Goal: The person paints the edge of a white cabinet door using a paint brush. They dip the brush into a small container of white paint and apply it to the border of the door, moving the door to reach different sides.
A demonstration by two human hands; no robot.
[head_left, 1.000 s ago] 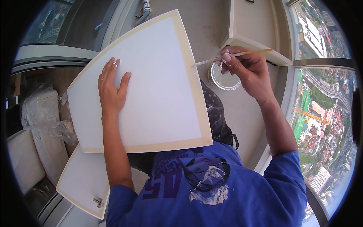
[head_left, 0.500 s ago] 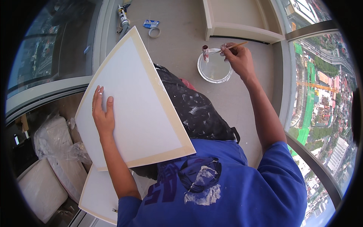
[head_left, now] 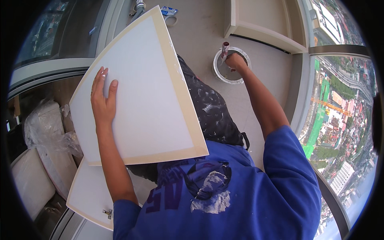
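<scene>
A large white panel (head_left: 140, 92) with beige tape along its edges leans across my lap. My left hand (head_left: 103, 94) lies on its face, palm down and fingers stretched. My right hand (head_left: 236, 63) is curled and dips into a round white tub (head_left: 249, 60) on the floor. The thin wooden-handled paintbrush that it held a moment ago is now hidden by the hand and the tub. A second tool with a thick reddish-brown, paint-smeared handle (head_left: 225, 49) stands in the tub beside my fingers.
A second taped panel (head_left: 90, 190) with a metal hinge (head_left: 107, 214) lies at lower left. Plastic-wrapped cushions (head_left: 46, 124) stand beyond it. A tape roll (head_left: 171, 21) and a sealant tube (head_left: 140, 5) lie far off. A pale cabinet frame (head_left: 268, 34) and tall windows (head_left: 336, 116) border the right.
My right hand has gone down from above the tub's rim into it, and the brush handle has dropped out of sight. My left hand stays on the panel.
</scene>
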